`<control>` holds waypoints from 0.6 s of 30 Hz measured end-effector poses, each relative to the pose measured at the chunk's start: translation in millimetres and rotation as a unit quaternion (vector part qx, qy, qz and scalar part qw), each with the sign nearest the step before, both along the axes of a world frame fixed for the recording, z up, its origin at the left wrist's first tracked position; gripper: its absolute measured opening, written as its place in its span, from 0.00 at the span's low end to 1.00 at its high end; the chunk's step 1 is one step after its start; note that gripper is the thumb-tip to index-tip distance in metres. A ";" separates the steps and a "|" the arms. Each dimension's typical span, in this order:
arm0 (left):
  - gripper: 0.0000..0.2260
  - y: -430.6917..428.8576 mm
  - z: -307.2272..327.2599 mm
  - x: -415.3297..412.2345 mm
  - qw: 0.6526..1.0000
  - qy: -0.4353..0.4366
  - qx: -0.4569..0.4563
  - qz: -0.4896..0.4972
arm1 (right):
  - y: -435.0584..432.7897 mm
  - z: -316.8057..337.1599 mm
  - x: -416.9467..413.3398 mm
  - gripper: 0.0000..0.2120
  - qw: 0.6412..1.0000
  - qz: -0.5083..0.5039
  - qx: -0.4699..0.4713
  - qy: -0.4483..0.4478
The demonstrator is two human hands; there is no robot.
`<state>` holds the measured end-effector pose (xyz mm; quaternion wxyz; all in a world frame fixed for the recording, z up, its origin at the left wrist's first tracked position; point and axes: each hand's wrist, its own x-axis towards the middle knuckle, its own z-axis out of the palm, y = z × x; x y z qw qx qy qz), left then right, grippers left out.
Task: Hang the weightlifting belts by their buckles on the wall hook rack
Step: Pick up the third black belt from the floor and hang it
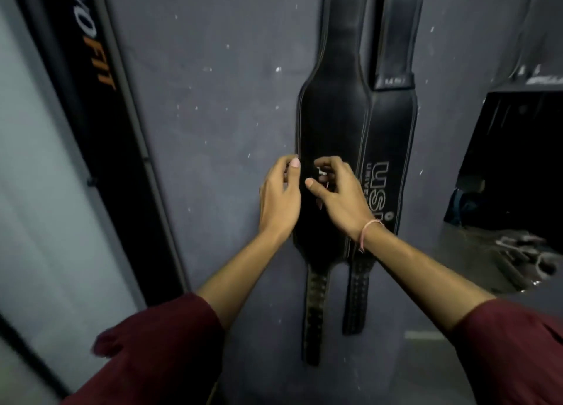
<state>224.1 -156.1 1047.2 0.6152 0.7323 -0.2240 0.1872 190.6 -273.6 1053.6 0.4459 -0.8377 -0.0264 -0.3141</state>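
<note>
Two black leather weightlifting belts hang side by side down a grey wall. The left belt overlaps the right belt, which carries white lettering. Their buckles and the hook rack lie above the frame, out of sight. My left hand rests at the left belt's left edge, fingers curled against it. Close beside it, my right hand hovers over the belt's wide middle with bent fingers. Something small and pale shows between the right fingers; I cannot tell what it is. Neither hand clearly grips the belt.
A dark door frame with orange lettering and a frosted glass panel run down the left. A dark opening at the right shows a floor with metal gear. The grey wall lies bare between.
</note>
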 end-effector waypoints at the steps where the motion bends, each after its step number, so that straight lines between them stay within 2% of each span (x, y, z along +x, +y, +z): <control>1: 0.13 4.3 -16.9 -8.4 1.000 0.013 0.007 0.003 | 4.6 -17.4 -8.0 0.19 1.000 0.007 0.000 0.018; 13: 0.08 25.6 -228.6 -145.7 0.984 0.158 0.047 0.075 | 20.9 -203.4 -138.5 0.12 0.968 0.106 0.076 0.213; 18: 0.09 50.3 -314.4 -210.8 0.952 0.275 0.068 0.114 | 36.0 -266.5 -184.6 0.10 0.946 0.108 0.088 0.291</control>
